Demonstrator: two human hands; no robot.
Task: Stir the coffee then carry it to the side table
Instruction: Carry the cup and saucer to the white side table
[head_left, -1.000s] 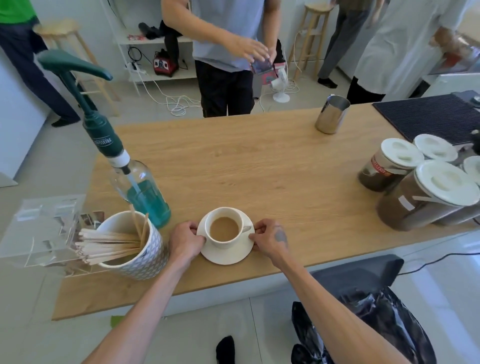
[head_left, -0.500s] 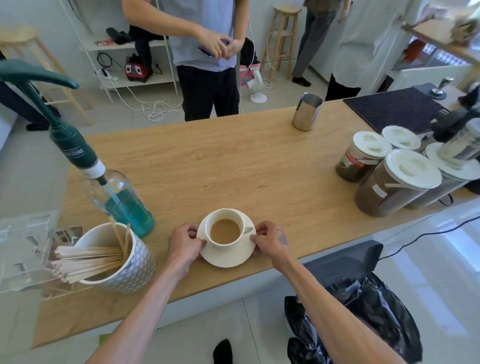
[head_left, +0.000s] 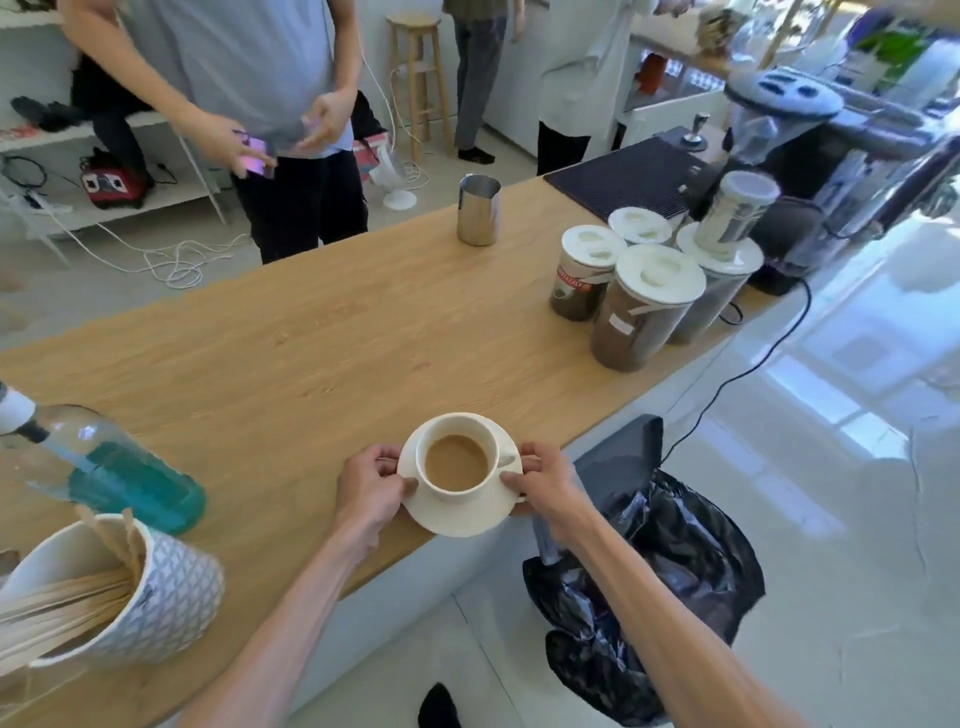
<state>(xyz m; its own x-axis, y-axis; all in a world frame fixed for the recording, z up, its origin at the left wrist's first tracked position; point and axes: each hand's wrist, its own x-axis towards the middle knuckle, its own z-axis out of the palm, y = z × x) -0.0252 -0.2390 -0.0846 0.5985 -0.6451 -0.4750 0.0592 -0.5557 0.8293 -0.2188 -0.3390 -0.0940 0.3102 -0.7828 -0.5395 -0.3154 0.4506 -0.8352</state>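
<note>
Coffee-bar setup: wood counter (head_left: 322, 332), grinder (head_left: 789, 171), ground-coffee jars (head_left: 641, 312), milk pitcher (head_left: 478, 210).

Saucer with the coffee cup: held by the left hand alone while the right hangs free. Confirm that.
Not right. The head view shows both hands on the saucer: the left hand at its left rim and the right hand at its right rim. The coffee cup does sit on it.
</note>
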